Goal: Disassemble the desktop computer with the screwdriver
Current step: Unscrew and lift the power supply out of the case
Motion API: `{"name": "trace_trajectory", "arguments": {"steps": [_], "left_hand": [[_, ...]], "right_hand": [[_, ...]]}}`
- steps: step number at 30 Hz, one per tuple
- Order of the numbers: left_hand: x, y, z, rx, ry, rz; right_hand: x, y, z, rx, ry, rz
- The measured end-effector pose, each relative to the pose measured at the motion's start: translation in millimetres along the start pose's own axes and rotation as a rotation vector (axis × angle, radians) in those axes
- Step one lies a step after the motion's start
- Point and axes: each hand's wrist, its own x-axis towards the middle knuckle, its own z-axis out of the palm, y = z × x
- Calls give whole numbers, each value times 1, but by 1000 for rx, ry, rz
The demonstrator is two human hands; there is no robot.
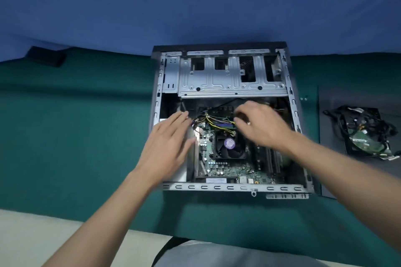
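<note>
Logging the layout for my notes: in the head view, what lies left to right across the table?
small black object → left hand → right hand → hard drive with cables

The computer case [223,84] lies on the table [76,125], with a cabled drive [366,138] well to its right.

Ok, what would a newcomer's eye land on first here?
The opened computer case lies mid-frame on the green table, its fan exposed. Both hands are inside: left hand flat at the left wall, right hand curled over the yellow cables. A drive with tangled cables sits far right.
</note>
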Motion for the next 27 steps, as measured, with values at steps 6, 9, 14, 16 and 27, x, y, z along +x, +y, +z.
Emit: {"name": "trace_trajectory", "arguments": {"steps": [6, 9, 14, 16, 27], "left_hand": [[-64, -23, -3, 85, -185, 49], [-74, -25, -2, 207, -239, 146], [-78, -25, 9, 273, -152, 195], [-84, -29, 17, 286, -42, 272], [-88, -20, 16, 112, -34, 114]], "right_hand": [[-41, -99, 45, 292, -140, -23], [-53, -114, 58, 254, -165, -42], [-59, -120, 64, 40, -172, -109], [-63, -124, 69, -71, -182, -153], [-42, -128, 51, 417, -59, 80]]}}
